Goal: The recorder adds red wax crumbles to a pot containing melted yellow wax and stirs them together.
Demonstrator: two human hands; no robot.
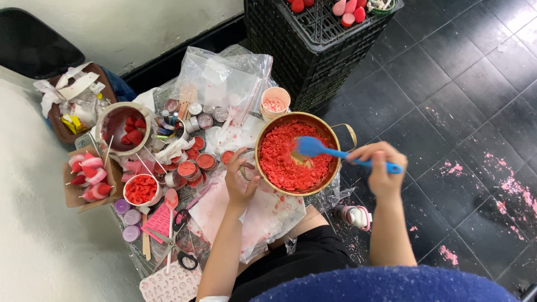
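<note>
Seen from the head camera, the right hand (pixel 382 168) gripped a blue spatula (pixel 335 151) over red wax flakes (pixel 285 156) in a brass pot (pixel 263 168) on the cluttered floor, while the left hand (pixel 240 180) held the pot's rim.

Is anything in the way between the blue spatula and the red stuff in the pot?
Nothing visible. The right hand holds the blue spatula by its handle, and the blade already rests on the red crumbly pieces inside the gold pot. The left hand holds the pot's near rim, off to the side of the spatula.
</note>
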